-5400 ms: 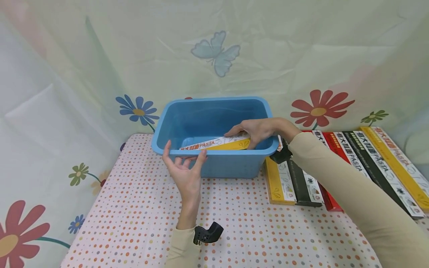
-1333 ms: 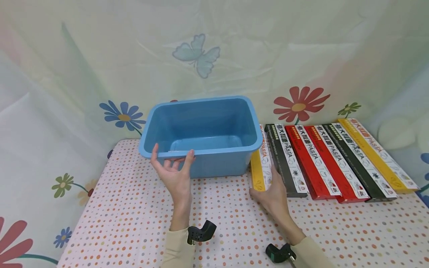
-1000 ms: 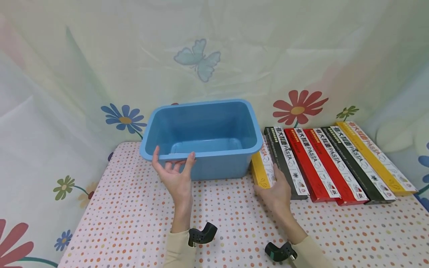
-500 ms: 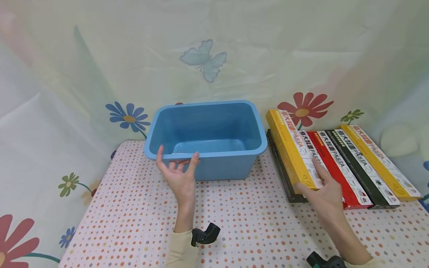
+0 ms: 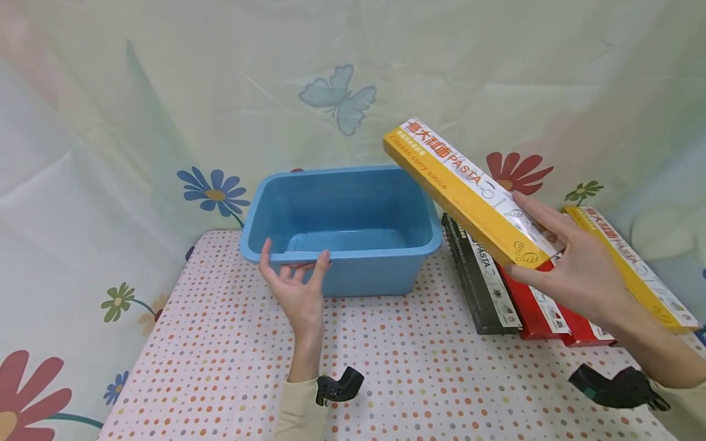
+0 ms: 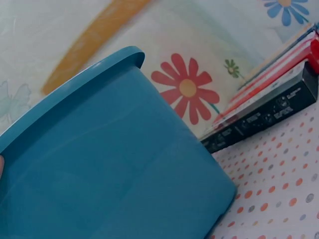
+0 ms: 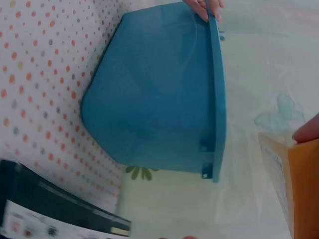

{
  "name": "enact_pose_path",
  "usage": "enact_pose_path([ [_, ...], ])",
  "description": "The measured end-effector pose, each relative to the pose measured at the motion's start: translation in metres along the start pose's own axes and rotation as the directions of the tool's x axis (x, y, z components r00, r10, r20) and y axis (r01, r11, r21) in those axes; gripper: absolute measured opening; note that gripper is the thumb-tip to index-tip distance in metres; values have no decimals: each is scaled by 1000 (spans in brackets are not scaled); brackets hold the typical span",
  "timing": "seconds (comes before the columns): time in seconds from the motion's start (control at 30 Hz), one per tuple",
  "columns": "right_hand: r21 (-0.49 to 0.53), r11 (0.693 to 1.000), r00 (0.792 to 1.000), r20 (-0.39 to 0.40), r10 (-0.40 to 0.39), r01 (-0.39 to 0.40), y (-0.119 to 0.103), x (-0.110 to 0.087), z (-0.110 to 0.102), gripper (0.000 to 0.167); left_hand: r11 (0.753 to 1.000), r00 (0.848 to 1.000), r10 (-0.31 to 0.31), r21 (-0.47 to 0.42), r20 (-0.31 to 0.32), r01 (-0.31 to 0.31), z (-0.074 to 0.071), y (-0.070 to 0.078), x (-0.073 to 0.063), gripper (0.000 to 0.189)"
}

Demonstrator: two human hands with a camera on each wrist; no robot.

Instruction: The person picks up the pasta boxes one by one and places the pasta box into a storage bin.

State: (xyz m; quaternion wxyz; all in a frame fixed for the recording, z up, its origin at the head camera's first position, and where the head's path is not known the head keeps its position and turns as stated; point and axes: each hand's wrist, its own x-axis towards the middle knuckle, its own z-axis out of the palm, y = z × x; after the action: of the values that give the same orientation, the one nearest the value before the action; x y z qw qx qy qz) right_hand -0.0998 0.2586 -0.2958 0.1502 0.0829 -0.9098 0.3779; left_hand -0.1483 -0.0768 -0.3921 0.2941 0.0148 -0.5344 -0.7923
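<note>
My right hand [image 5: 584,269] pinches the near end of a yellow pasta box [image 5: 469,196] labelled chicken curry sauce. The box is raised and slants to the upper left, its far end over the right rim of the blue plastic bin [image 5: 375,275]. In the right wrist view the end of that pasta box [image 7: 306,194] appears beside a fingertip. My left hand [image 5: 298,294] grips the bin's front rim, several fingers curled beneath it. The bin's side wall [image 6: 119,149] fills much of the left wrist view. A thin pale edge shows just behind the front rim.
Right of the bin, a black pasta box [image 5: 480,282] and red pasta boxes [image 5: 532,306] lie in a row, partly covered by the right hand and raised box. Another yellow pasta box [image 5: 634,269] lies at the far right. A flowered curtain [image 5: 220,92] hangs behind the dotted tablecloth [image 5: 397,367].
Earlier the right hand was inside the bin with a yellow pasta box. It then took the row's leftmost yellow box, drew it right and raised it, turning its far end left. The left hand stayed.
</note>
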Motion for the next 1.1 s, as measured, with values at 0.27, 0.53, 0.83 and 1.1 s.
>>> enact_pose_path([
  [0.27, 58, 987, 935, 314, -162, 152, -36, 72, 4, 97, 1000, 1000, 15, -19, 8, -15, -2, 1, 3, 98],
  [0.53, 57, 980, 787, 588, -186, 189, -61, 129, 34, 89, 1000, 1000, 1, 23, 4, -1, -1, 1, 2, 100],
  [0.83, 74, 920, 590, 746, -308, 386, -63, 168, 64, 83, 1000, 1000, 3, 7, 23, -3, 2, -2, -5, 101],
  [1.1, 12, 930, 545, 807, -225, 366, -55, 196, 90, 80, 1000, 1000, -7, -5, 30, 7, 3, -2, -3, 100],
])
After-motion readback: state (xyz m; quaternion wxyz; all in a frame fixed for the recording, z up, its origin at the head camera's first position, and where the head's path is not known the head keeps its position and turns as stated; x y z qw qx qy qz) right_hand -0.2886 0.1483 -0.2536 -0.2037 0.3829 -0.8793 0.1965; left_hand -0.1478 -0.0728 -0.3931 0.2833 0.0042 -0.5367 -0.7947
